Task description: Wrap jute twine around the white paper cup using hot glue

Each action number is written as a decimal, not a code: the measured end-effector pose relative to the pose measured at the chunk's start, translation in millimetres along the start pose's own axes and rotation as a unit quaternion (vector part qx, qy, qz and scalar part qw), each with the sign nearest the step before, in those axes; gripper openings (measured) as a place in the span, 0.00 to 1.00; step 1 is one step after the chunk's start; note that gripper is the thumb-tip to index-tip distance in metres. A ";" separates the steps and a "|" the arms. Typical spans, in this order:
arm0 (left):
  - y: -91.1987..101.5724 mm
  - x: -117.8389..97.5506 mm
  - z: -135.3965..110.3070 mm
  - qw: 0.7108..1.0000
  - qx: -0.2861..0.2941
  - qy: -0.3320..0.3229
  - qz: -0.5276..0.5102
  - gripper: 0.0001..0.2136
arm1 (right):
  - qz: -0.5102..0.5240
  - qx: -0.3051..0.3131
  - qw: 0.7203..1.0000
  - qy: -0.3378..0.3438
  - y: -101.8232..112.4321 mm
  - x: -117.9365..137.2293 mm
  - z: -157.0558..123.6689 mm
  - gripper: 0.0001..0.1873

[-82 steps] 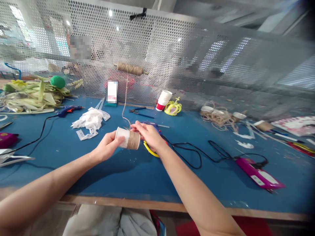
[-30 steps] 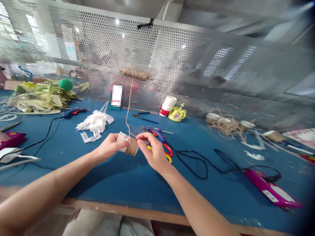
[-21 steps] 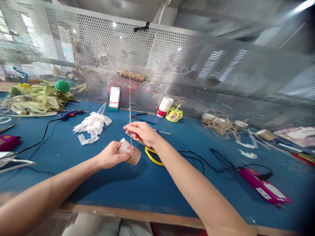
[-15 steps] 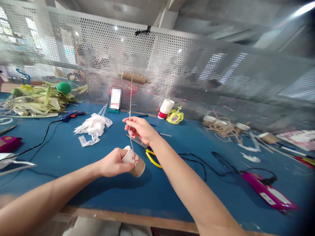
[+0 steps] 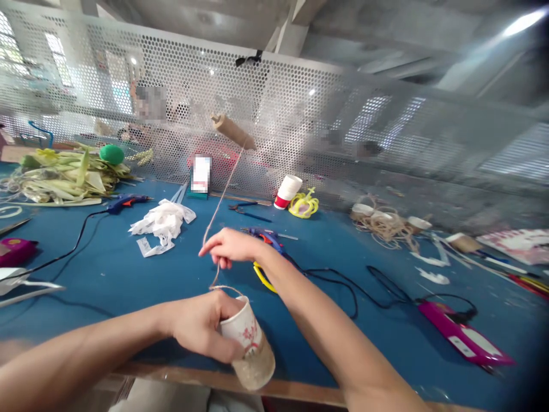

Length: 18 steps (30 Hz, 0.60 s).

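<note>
My left hand [image 5: 206, 326] grips a white paper cup [image 5: 242, 329] with red print, fingers inside its mouth and thumb outside. Twine is wound round the cup's lower part, and the cup is tilted near the table's front edge. My right hand [image 5: 229, 247] pinches a strand of twine [image 5: 223, 194] above the cup. From there the strand runs up to a twine roll [image 5: 234, 131] hanging at the mesh screen, and a slack loop drops to the cup. Yellow-handled scissors [image 5: 265, 278] lie partly hidden behind my right forearm.
A blue glue gun [image 5: 268, 236] with a black cord lies behind my right wrist; another glue gun [image 5: 126, 202] is at left. Crumpled white plastic [image 5: 163, 223], pliers [image 5: 251, 210], stacked cups [image 5: 288, 191], a yellow crown-shaped piece [image 5: 303, 204] and a purple power strip [image 5: 463, 335] are on the table.
My left hand has brought the cup down and toward the front edge. My right hand has moved lower and slightly left along the twine. The roll has tilted, its right end dropping.
</note>
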State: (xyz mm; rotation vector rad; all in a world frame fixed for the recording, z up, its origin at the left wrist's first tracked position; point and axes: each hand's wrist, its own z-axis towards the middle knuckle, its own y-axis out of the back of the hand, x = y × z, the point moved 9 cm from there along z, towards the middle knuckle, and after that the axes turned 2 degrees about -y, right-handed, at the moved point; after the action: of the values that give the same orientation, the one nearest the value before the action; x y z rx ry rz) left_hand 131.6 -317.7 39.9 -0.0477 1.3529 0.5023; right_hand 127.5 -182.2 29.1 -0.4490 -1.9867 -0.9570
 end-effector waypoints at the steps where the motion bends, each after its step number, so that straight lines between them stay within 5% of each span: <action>1: -1.1 0.9 -0.4 1.000 0.004 0.009 -0.013 0.07 | -0.035 0.054 0.998 -0.020 -18.1 -6.1 1.3 0.19; 6: 4.8 9.8 -2.7 0.992 -0.026 0.069 -0.102 0.08 | -0.041 0.157 0.986 -0.034 -57.8 -4.4 13.1 0.18; 8: 18.2 14.7 -3.6 0.985 -0.085 0.074 -0.133 0.09 | -0.053 0.105 0.993 -0.012 -46.7 3.8 20.0 0.18; 10: 39.6 21.3 -6.7 0.967 -0.181 0.069 -0.166 0.12 | -0.107 -0.044 0.993 -0.007 -9.4 7.4 21.1 0.17; 14: 79.3 35.3 -17.8 0.908 -0.350 0.044 -0.226 0.17 | -0.207 -0.310 0.924 -0.089 83.6 -14.0 -16.2 0.17; 18: 99.8 41.0 -23.9 0.886 -0.414 0.031 -0.208 0.17 | -0.252 -0.399 0.854 -0.219 139.2 -67.7 -61.4 0.12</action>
State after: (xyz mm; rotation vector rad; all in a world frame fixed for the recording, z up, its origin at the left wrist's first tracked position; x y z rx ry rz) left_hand 77.7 -223.1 21.0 -1.0442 1.0571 0.6793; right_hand 285.3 -137.1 57.2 -0.6464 -2.0614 -2.2100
